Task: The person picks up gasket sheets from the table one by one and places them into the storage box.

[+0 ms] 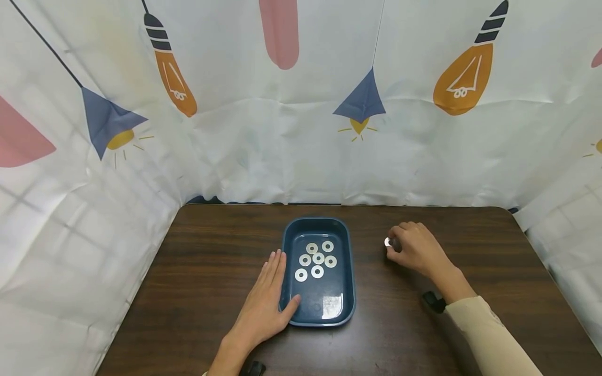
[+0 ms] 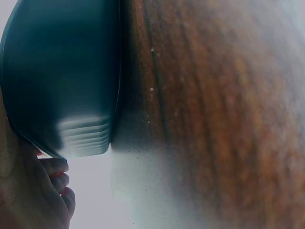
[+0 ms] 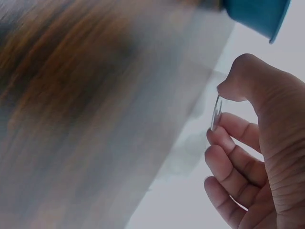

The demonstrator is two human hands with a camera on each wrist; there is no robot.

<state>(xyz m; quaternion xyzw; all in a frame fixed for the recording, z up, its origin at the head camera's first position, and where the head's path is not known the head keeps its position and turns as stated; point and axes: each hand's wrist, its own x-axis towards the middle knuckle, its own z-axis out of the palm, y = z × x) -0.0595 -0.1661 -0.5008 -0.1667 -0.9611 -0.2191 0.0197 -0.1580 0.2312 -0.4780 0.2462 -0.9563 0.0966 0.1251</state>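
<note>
A dark blue rectangular tray (image 1: 312, 308) stands on the table with several flat metal washers (image 1: 318, 258) lying in it. My left hand (image 1: 265, 303) rests along the tray's left side, fingers straight, the thumb over its near-left rim. In the left wrist view the tray's outer wall (image 2: 62, 71) fills the upper left, beside part of the left hand (image 2: 33, 186). To the right of the tray, my right hand (image 1: 416, 248) pinches one washer (image 3: 217, 112) between thumb and fingertips. In the right wrist view this washer is seen nearly edge-on.
The brown wood-grain table (image 1: 211, 250) extends on both sides of the tray. Behind it hangs a white curtain (image 1: 301, 151) printed with lamps and bulbs. A dark band with a small device (image 1: 433, 302) sits at the right wrist.
</note>
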